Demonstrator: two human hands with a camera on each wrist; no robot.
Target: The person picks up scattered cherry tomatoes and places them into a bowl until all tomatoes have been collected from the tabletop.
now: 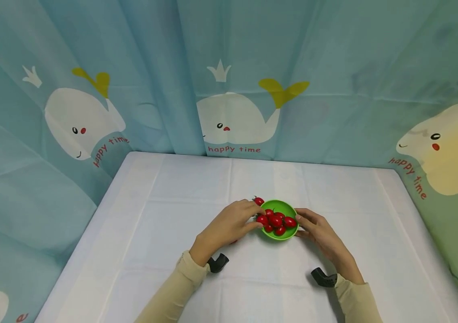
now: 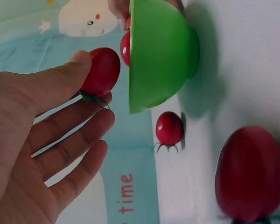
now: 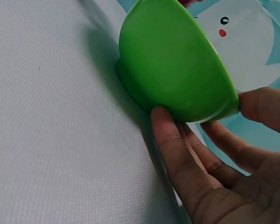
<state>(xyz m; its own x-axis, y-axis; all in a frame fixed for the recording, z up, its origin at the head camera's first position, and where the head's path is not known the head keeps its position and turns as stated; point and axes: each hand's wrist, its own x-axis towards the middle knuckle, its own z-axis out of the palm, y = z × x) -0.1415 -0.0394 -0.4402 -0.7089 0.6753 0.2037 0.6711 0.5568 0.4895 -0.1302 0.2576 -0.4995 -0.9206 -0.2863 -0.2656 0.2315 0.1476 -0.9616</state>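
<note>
A green bowl (image 1: pixel 279 239) stands on the white cloth, with several red cherry tomatoes (image 1: pixel 276 221) inside. At its left rim my left hand (image 1: pixel 233 223) pinches a cherry tomato (image 2: pixel 102 72) by thumb and forefinger, its green stem end showing in the left wrist view; the other fingers are spread. My right hand (image 1: pixel 320 233) holds the bowl's right side, thumb on the rim and fingers against the outer wall (image 3: pixel 177 65). Behind the left hand, one loose tomato (image 1: pixel 259 200) lies by the bowl; another (image 2: pixel 251 173) lies close to the left wrist camera.
A white cloth (image 1: pixel 164 269) covers the table. Blue-green curtains (image 1: pixel 152 67) with whale prints hang behind and along the sides. Black curved pieces stick out at the left cuff (image 1: pixel 218 263) and the right cuff (image 1: pixel 323 277).
</note>
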